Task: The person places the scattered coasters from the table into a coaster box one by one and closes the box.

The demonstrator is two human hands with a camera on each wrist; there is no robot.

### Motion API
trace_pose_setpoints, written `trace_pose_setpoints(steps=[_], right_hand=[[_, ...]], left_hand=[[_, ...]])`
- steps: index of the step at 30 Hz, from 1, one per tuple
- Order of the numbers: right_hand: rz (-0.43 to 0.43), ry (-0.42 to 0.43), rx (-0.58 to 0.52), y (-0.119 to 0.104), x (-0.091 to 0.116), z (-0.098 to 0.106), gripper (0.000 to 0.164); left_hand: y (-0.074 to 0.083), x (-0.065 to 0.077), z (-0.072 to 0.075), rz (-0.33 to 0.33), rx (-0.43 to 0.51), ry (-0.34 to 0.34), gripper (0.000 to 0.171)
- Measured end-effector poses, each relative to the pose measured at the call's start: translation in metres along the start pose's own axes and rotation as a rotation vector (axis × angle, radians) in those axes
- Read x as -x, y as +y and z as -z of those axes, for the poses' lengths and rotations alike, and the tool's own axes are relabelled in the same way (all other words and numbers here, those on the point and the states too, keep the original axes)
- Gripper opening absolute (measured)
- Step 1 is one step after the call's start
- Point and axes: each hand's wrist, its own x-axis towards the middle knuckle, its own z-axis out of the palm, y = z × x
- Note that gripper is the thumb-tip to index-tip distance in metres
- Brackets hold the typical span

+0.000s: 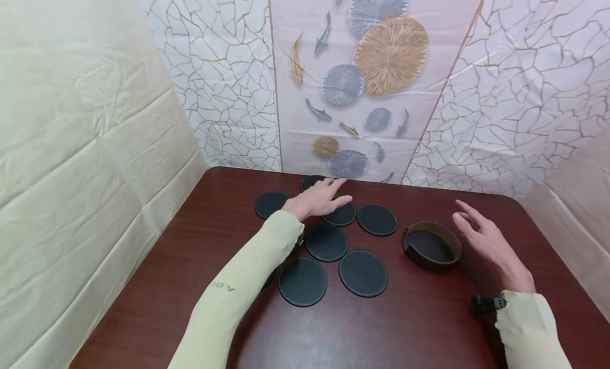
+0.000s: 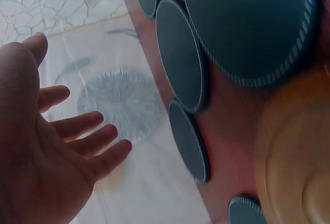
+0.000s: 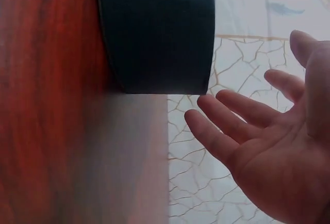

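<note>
Several round dark coasters with stitched rims lie spread over the table. My left hand [image 1: 316, 198] reaches over the far ones with its fingers spread and nothing in them, overlapping a coaster [image 1: 342, 215] beneath it. The left wrist view shows the same fingers loosely extended beside the coasters [image 2: 180, 53]. To the right stands a round, low holder [image 1: 431, 263], black outside and brown inside, with a gap in its wall. My right hand [image 1: 491, 244] is just right of this holder, its fingers relaxed and holding nothing; in the right wrist view the fingertips appear near the holder's dark wall [image 3: 157, 33].
Two coasters lie nearer me, one at front left [image 1: 303, 282] and one at front right [image 1: 364, 273]. Another [image 1: 268, 280] is mostly hidden by my left sleeve [image 1: 233, 284]. A patterned backdrop [image 1: 343, 120] hangs behind the brown table [image 1: 381, 326], with pale cloth [image 1: 86, 146] at the left.
</note>
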Motion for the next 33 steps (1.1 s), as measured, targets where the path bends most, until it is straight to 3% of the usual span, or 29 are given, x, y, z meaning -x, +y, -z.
trace_pose_setpoints(steps=[5, 10, 21, 27, 33], right_hand=[[-0.029, -0.021, -0.107, 0.004, 0.005, -0.002, 0.064], [-0.049, -0.027, -0.028, 0.006, 0.004, -0.002, 0.062], [0.012, -0.065, -0.126, 0.029, 0.010, -0.007, 0.052], [-0.012, -0.096, -0.241, 0.042, 0.011, -0.008, 0.052], [-0.016, -0.127, -0.283, 0.045, 0.008, -0.007, 0.052]], left_hand=[[0.017, -0.011, -0.011, -0.068, 0.006, 0.011, 0.058], [0.029, -0.020, -0.022, -0.085, 0.036, 0.016, 0.054], [0.049, -0.038, -0.049, -0.035, 0.056, 0.007, 0.057], [0.060, -0.044, -0.060, -0.033, 0.059, -0.027, 0.056], [0.061, -0.048, -0.065, 0.001, 0.078, -0.060, 0.056]])
